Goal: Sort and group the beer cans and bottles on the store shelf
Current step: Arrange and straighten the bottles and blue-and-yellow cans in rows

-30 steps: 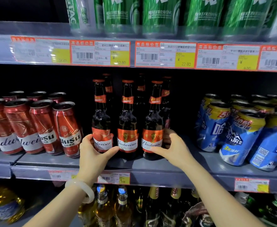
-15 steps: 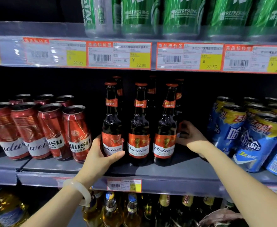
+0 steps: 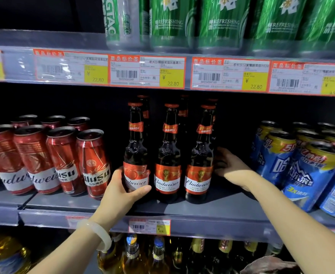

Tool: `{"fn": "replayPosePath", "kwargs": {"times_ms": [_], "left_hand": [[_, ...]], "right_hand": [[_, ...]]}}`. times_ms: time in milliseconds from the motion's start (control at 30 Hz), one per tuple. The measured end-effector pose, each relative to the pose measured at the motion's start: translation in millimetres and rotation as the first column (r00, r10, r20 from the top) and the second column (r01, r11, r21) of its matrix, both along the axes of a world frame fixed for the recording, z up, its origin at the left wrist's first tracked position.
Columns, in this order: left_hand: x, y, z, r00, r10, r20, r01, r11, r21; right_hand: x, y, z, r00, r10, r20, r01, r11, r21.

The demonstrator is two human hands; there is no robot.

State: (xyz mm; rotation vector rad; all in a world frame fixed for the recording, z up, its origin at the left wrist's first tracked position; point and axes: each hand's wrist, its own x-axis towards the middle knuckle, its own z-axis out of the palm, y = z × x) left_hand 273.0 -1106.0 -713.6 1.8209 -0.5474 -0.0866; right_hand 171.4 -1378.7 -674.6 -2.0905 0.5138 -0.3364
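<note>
Gripping the Front Bottle

Gripping the leftmost front bottle (image 3: 136,155) low on its label, the left hand (image 3: 121,191) curls around it. Three bottles stand upright on the shelf (image 3: 212,212), between red cans (image 3: 92,163) and blue cans (image 3: 309,175). The right hand (image 3: 232,169) reaches behind the right bottle (image 3: 201,155); whether it grips anything cannot be told.

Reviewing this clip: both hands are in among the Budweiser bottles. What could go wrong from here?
The left hand grips the leftmost front bottle low, so the tall bottle could tip. The right hand reaches behind the rightmost front bottle; its wrist may nudge that one forward off the shelf edge. The red Wusu can stands close and could be bumped.
</note>
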Motion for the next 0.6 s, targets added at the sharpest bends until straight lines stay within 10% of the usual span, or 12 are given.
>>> {"fn": "replayPosePath", "kwargs": {"times_ms": [267, 600], "left_hand": [[-34, 8, 33, 0.823, 0.163, 0.544, -0.19, 0.982, -0.007], [-59, -30, 48, 0.811, -0.048, 0.584, -0.003, 0.996, 0.086]], "right_hand": [[-19, 4, 28, 0.935, -0.13, 0.329, 0.14, 0.99, -0.006], [-3, 8, 66, 0.891, -0.161, 0.424, 0.127, 0.986, 0.108]]}}
